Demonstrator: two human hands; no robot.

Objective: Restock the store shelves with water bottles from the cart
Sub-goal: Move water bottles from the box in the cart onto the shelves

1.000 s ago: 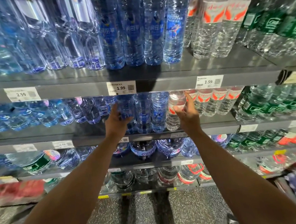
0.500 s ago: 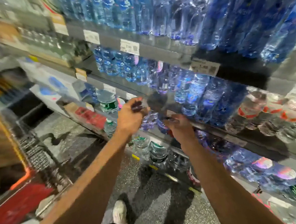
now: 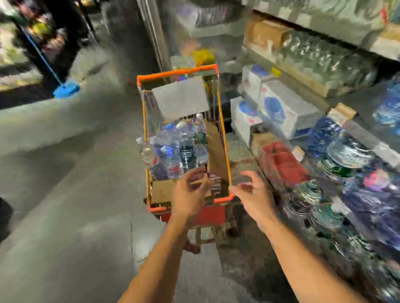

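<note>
Blurred aisle — both hands (image 3: 189, 194) (image 3: 254, 196) loosely spread, empty, above cart (image 3: 225, 149).

Both bare forearms reached forward from the lower edge of the view, side by side and roughly parallel, the sleeves out of sight. The left hand (image 3: 189, 194) was held palm down with its back toward the camera, the fingers bent loosely downward and forward; motion blur hid whether they touched anything. The right hand (image 3: 253, 193) hung a little lower and off to the side, well apart from the left, its fingers spread and gently curved, the thumb pointing inward toward the other hand, nothing visible between them.
</note>
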